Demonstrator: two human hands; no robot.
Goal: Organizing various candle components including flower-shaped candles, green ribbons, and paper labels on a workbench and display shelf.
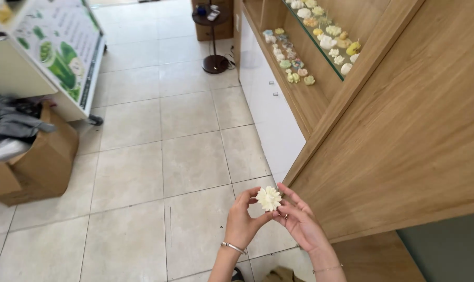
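Note:
A small cream-white flower-shaped piece (269,198) is held out low in front of me, over the tiled floor. My left hand (242,219), with a thin bracelet at the wrist, pinches it from the left with thumb and fingertips. From the right, my right hand (298,218) touches it with its fingertips, palm turned up and fingers spread. Both hands are beside the slanted edge of a wooden shelf unit (404,130).
Wooden and glass shelves (299,62) at the upper right carry several small pastel flower-shaped pieces. White cabinet fronts (271,115) run below. A cardboard box (43,162) with dark cloth stands left, beside a printed stand (64,52). A small round-based table (214,36) stands far back.

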